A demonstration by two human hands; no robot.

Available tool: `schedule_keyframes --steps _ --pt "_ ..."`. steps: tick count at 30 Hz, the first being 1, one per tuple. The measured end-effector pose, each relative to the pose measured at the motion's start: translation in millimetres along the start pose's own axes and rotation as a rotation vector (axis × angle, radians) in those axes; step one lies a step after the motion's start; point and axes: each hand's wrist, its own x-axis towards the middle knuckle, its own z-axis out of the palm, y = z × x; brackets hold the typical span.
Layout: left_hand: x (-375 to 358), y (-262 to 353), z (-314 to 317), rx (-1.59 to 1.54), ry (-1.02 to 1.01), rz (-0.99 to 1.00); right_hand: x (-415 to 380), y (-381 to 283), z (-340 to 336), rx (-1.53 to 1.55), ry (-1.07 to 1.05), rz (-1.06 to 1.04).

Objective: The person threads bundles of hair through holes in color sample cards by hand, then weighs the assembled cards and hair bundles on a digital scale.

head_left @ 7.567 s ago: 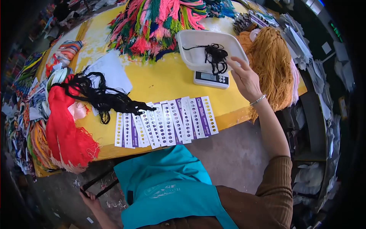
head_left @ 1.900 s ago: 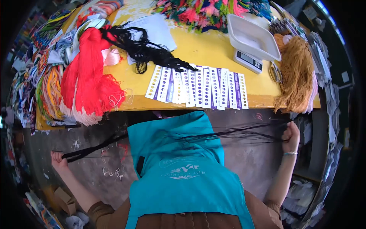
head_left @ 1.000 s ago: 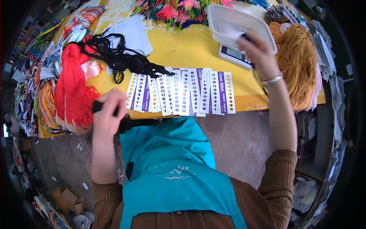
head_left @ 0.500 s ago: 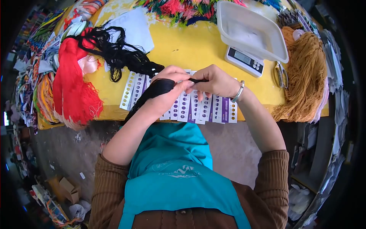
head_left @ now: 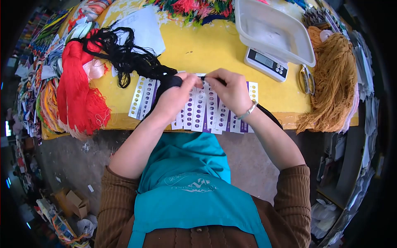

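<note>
My left hand (head_left: 177, 97) is closed round a bundle of black thread (head_left: 168, 83), which hangs over the wrist side of that hand. Close by on the right, my right hand (head_left: 232, 89) pinches a thin black strand that spans the small gap between the hands. More black thread passes under my right wrist and trails toward the table edge. Beneath both hands lie overlapping white and purple cards with rows of holes (head_left: 199, 108). A loose tangle of black thread (head_left: 136, 58) lies to the upper left, reaching my left hand.
The yellow table (head_left: 198, 49) holds red thread (head_left: 76, 91) at left, a white paper, and bright threads at the far edge. On the right are a scale with a tray (head_left: 264, 62), scissors (head_left: 306, 80) and brown thread (head_left: 333, 78).
My right hand has turned and moved slightly down. A length of black thread now shows beyond my right wrist. My left hand has shifted a little.
</note>
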Motion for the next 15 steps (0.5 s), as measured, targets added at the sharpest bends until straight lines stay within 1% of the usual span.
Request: schedule_keyframes --steps 1,2,3,5,6,7,9,13,15 --pt "0 4 0 -0.069 0.06 -0.028 7 6 2 0.031 0.033 0.125" --pt "-2 9 -4 -0.076 0.089 -0.135 10 10 5 0.02 0.041 0.182" --pt "-3 13 -7 -0.077 0.09 -0.135 10 14 8 0.019 0.039 0.181" --pt "-6 16 -13 -0.139 0.089 -0.227 9 22 16 -0.045 -0.034 0.184" --pt "-5 16 -13 -0.165 0.068 -0.271 8 24 18 -0.091 -0.025 0.16" --pt "-5 17 -13 -0.166 0.074 -0.271 7 24 20 -0.089 -0.029 0.157" --pt "-5 19 -10 -0.185 0.044 -0.318 5 23 20 -0.194 -0.044 0.125" --pt "-6 21 -5 -0.214 0.058 -0.349 3 22 20 -0.2 -0.056 0.146" --pt "-4 22 -7 -0.218 0.061 -0.37 2 23 21 -0.216 -0.024 0.112"
